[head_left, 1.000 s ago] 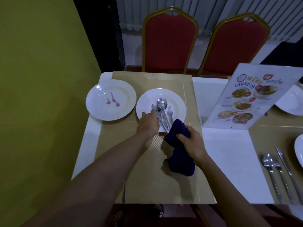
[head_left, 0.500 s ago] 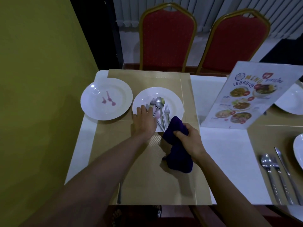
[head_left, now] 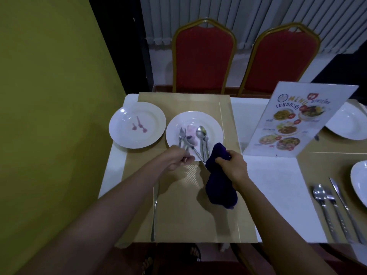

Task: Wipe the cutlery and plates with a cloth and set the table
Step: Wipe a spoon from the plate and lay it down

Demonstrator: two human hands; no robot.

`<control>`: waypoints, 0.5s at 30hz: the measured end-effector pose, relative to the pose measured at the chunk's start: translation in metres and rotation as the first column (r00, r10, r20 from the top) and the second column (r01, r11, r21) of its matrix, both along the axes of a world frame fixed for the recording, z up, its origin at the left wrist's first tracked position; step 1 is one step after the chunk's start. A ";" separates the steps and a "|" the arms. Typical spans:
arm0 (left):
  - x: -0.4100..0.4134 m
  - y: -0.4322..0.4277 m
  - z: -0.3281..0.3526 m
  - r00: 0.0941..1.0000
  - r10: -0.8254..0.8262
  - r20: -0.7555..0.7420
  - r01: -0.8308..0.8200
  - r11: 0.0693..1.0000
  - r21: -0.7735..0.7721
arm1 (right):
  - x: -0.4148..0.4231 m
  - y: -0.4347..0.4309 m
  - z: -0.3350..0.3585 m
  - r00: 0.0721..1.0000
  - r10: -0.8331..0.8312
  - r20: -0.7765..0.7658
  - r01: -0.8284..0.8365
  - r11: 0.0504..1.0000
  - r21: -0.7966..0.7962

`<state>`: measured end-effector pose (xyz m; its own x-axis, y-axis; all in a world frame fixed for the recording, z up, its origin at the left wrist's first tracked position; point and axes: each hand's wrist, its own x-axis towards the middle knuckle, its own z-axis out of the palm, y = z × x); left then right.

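A white plate point(head_left: 213, 124) on the tan placemat point(head_left: 186, 215) carries a fork point(head_left: 181, 133), spoons point(head_left: 201, 133) and a pink smear. My left hand point(head_left: 178, 158) is closed on the fork's handle at the plate's near rim. My right hand point(head_left: 233, 165) grips a dark purple cloth point(head_left: 219, 187) that hangs down just right of the plate. A second white plate point(head_left: 151, 126) with two pink stains sits to the left. One piece of cutlery point(head_left: 155, 207) lies alone on the mat under my left forearm.
A standing menu card point(head_left: 296, 120) is to the right of the mat. Farther right lie a spoon, fork and knife point(head_left: 335, 211) and two more plates point(head_left: 349, 124). Two red chairs point(head_left: 202, 56) stand behind the table. A yellow wall point(head_left: 49, 96) runs along the left.
My left hand has closed around the fork handle and drawn back toward me; the cutlery on the plate has shifted, showing a pink smear. My right hand keeps hold of the cloth.
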<state>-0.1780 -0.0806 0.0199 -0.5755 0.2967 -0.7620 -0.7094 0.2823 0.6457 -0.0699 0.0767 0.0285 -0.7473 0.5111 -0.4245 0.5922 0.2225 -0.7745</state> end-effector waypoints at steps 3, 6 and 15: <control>0.035 -0.021 0.023 0.994 -0.049 0.103 0.027 0.979 0.204 | 0.001 -0.020 0.012 0.980 0.003 -0.200 0.039 0.979 0.202; 0.074 -0.042 0.039 0.997 -0.048 -0.061 0.059 0.977 0.205 | 0.016 -0.040 0.015 0.813 0.508 -0.286 -0.230 0.731 0.643; 0.134 -0.086 0.079 0.945 0.014 -0.327 0.007 0.998 0.063 | 0.046 -0.079 0.029 0.675 0.707 -0.211 -0.228 0.472 0.852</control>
